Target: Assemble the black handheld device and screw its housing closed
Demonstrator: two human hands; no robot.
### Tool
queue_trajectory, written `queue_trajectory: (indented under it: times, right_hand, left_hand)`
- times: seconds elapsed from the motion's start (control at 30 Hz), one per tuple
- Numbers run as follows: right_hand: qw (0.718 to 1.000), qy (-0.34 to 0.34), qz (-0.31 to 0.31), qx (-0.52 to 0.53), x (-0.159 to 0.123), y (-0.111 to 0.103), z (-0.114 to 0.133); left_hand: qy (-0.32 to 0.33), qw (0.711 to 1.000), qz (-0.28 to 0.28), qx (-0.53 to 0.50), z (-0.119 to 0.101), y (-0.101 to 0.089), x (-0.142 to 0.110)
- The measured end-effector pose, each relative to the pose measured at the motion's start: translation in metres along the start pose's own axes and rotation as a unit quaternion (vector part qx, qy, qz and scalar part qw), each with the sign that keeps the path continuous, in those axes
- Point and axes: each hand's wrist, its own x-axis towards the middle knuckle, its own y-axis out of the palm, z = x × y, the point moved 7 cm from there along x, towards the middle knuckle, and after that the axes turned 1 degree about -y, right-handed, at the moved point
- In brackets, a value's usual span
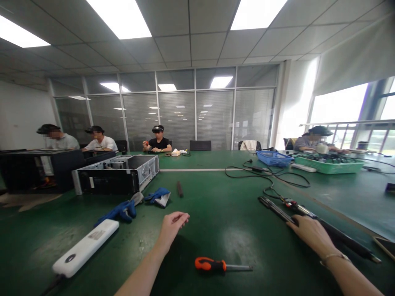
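Observation:
My left hand (173,227) hovers over the green table, its fingers curled together with nothing visible in them. An orange and black screwdriver (210,264) lies to the right of it, blade pointing right. On the right, my right hand (311,232) is closed around the near end of a long dark metal bar (275,207); part of the grip is hidden under the palm. Beside that hand lies a second long black bar (345,238) with a metallic, red-marked far section. Blue and grey work gloves (119,211) and a short dark stick (180,189) lie beyond my left hand.
A white power strip (86,247) lies at left, near an open computer case (114,181). Black cables (247,176) run toward a blue basket (274,158) and a green basket (331,165). Several people sit around the table. A phone-like object (385,246) lies at the right edge.

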Motion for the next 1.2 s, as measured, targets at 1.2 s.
queue_trajectory:
  times: [1.2]
  right_hand:
    - [0.967, -0.137, 0.1, 0.192, -0.028, -0.021, 0.136]
  left_hand:
    - [0.123, 0.94, 0.228, 0.224, -0.023, 0.041, -0.031]
